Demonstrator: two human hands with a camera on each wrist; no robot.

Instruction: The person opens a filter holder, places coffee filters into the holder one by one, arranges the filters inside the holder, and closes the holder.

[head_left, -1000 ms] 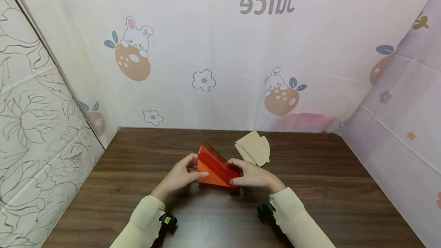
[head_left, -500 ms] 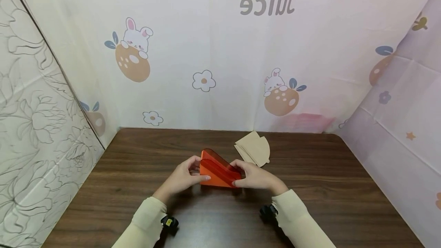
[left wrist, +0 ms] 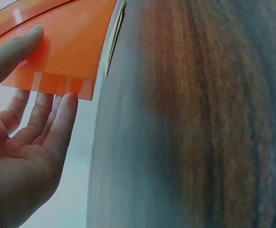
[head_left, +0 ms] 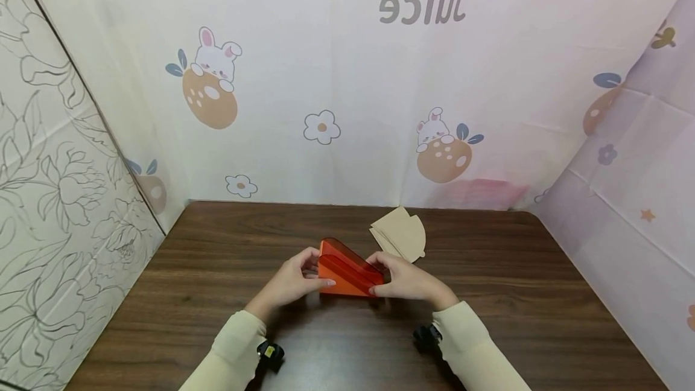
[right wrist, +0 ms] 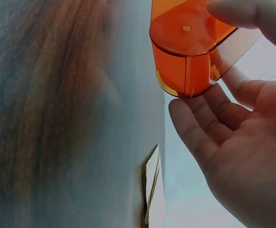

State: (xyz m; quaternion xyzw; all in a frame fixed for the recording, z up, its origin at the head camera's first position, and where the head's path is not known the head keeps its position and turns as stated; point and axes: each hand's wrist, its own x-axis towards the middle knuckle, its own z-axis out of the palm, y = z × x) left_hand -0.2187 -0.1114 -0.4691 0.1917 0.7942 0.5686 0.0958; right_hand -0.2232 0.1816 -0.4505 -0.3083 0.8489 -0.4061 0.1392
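An orange see-through plastic holder (head_left: pixel 343 274), wedge-shaped with a rounded end, stands between my two hands over the middle of the table. My left hand (head_left: pixel 293 276) grips its left end, the thumb lying on the broad front face and the other fingers behind it. At the rounded right end, my right hand (head_left: pixel 404 279) holds it with the thumb in front. The right wrist view shows that rounded end (right wrist: pixel 185 35) with a small hole in it. I cannot tell whether its lower edge touches the table. Beige paper coffee filters (head_left: pixel 402 235) lie behind my right hand.
The dark wood-grain table (head_left: pixel 228 246) reaches back to a white printed curtain (head_left: pixel 326 77). Patterned panels close off both sides. A small black camera sits on each wrist.
The orange holder and both hands have shifted slightly right, and the holder's top edge has come lower. Both hands keep their hold. The paper filters have not moved.
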